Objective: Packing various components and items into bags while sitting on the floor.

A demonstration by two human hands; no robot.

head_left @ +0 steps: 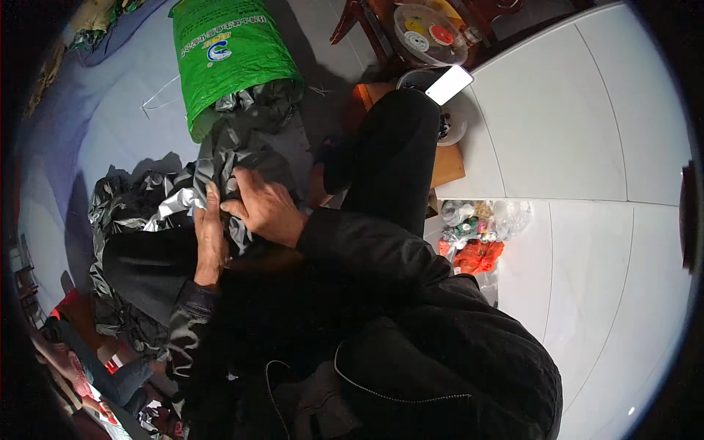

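Thin black plastic film spills from the mouth of a green woven sack and lies over my lap. My left hand grips the film with its thumb on top; its other fingers are mostly hidden behind the folds. Close beside it, my right hand has its fingers bent and pinched onto the same film. A bright, silvery fold sticks out to the left of my left hand. More crumpled black film hangs past my left knee.
A white phone rests by my right knee, near a clear tub of small items and a cardboard box. Mixed plastic waste lies right of my leg, beside white tiles. Other people sit at the lower left.
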